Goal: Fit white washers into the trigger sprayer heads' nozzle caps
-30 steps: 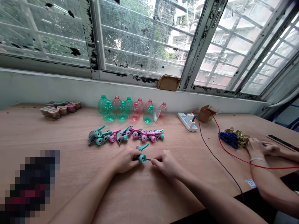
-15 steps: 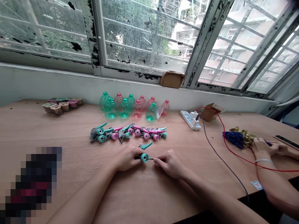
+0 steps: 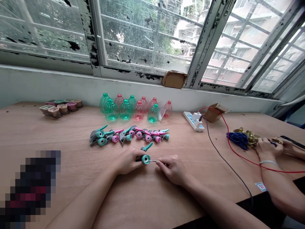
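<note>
My left hand (image 3: 130, 161) is closed around a spray bottle trigger head (image 3: 146, 159), grey with a teal lever and teal screw collar. The collar's open end faces right and towards me. From the right, my right hand (image 3: 172, 168) pinches a slim tool with a thin metal shaft (image 3: 152, 161), which looks like a small screwdriver. Its tip reaches the collar opening; how far inside it goes I cannot tell. Most of the tool's handle is hidden in my fingers. Beyond my hands lies a row of several teal and pink trigger heads (image 3: 128, 137).
Several green and pink clear bottles (image 3: 125, 111) stand along the wall. Small tubs (image 3: 63, 109) sit at the back left. A power strip (image 3: 193, 121) and red cable (image 3: 228, 136) lie to the right, where another person's hands (image 3: 268, 149) handle gold pieces beside blue cord (image 3: 238, 140).
The shaft, dark before, now shows silver, and the collar has turned slightly more towards me. Both hands keep their grips. The whole view has shifted slightly.
</note>
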Motion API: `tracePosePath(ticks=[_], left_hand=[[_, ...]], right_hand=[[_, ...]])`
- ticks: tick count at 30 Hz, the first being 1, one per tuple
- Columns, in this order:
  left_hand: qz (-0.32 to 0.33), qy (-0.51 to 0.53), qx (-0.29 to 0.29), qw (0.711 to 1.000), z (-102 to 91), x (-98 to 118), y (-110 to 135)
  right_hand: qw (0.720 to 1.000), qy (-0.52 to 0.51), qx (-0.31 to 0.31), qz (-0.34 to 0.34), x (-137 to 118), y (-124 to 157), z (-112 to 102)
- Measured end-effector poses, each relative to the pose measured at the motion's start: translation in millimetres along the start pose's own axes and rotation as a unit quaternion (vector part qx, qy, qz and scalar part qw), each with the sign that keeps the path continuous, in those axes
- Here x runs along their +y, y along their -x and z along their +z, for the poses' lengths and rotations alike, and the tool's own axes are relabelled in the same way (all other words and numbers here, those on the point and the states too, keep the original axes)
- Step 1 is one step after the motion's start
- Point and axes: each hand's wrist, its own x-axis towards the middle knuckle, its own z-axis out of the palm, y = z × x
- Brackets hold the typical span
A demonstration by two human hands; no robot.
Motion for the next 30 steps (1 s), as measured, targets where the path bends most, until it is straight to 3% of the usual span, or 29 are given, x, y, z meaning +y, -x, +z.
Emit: tracePosePath(ticks=[7, 16, 25, 30], left_hand=[[-0.021, 0.005, 0.037, 0.999, 0.1, 3, 0], [-0.044, 0.048, 0.058, 0.996, 2.3, 3, 1], [-0.051, 0.033, 0.085, 0.994, 4.8, 2, -1], [-0.059, 0.03, 0.093, 0.993, 3.9, 4, -1]], right_hand=[[0.995, 0.087, 0.057, -0.005, -8, 0, 0], [0.996, -0.059, 0.067, 0.031, -10, -4, 8], [0.996, 0.004, 0.085, 0.033, -11, -4, 6], [0.992, -0.044, 0.114, 0.023, -9, -6, 10]])
